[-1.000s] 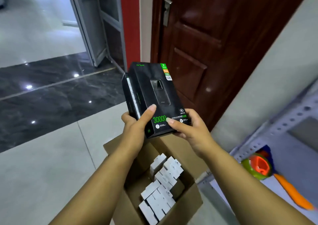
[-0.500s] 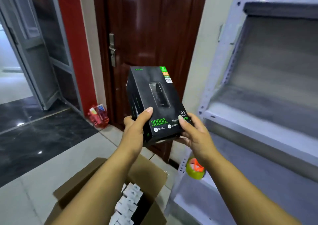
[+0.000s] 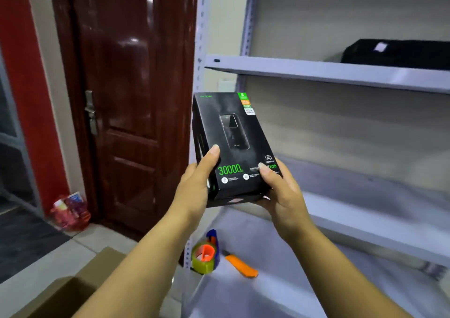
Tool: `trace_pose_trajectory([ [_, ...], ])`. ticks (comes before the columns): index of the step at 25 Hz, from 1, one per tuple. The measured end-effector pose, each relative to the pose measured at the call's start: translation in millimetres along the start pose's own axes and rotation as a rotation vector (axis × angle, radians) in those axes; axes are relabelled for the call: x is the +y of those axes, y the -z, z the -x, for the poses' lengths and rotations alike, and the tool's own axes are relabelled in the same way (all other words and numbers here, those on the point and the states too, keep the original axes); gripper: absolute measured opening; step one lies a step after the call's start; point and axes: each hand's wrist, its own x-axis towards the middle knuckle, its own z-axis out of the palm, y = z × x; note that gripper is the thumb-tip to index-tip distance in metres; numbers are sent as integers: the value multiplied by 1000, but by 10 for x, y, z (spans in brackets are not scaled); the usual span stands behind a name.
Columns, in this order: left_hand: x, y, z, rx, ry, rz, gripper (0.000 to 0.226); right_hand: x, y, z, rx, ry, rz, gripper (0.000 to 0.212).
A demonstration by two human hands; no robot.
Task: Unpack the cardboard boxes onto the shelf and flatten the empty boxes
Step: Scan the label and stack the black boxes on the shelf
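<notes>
So, head cam, the only view here: both hands are up in front of the grey metal shelf (image 3: 341, 72), carrying a black power bank box (image 3: 231, 145) between them. The left hand (image 3: 194, 188) grips the box's lower left edge, thumb laid across the front and the other fingers curled round behind. The right hand (image 3: 280, 193) cups the bottom right corner, thumb pressed near the "K30" print. The box stands nearly upright, tilted a bit, held in the air and not touching any shelf board.

Just beyond the right fingers is the middle shelf level, which looks like the obvious landing spot. Below the fingers, on the lowest level, sit a tape dispenser (image 3: 207, 257) and an orange cutter (image 3: 241, 266). The open cardboard box (image 3: 80, 283) is down by the left forearm.

I'd call this the unpacking step, mid-carry. The next move probably calls for reaching forward and setting the box down flat or upright on the board, then letting go.
</notes>
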Motion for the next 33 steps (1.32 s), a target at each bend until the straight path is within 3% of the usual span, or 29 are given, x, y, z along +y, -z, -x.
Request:
trace_pose_trajectory([
  [6,373,-941,54,-45,-185,-94,85,-666,561,100,175,175,-5,25],
  [10,688,-1401,50,-74,-361,-94,45,-1053,777,57,300,266,10,25],
  [13,871,-1628,-26,-156,-463,-88,39,-1299,882,-67,380,315,43,34],
  [16,1026,-1772,-195,-207,-563,-148,32,-1513,966,-270,448,339,70,28],
  [19,1213,-1907,-396,-206,-626,-277,40,-1683,1032,-524,492,330,137,35],
  [23,1435,-2017,-809,-202,-565,-436,65,-1865,1104,-835,517,288,325,49],
  [30,1706,-2064,-1388,-237,-498,-509,85,-2149,1169,-1283,461,285,607,45],
  [33,1826,-2081,-1613,-237,-467,-523,98,-2247,1200,-1433,356,253,638,29],
])
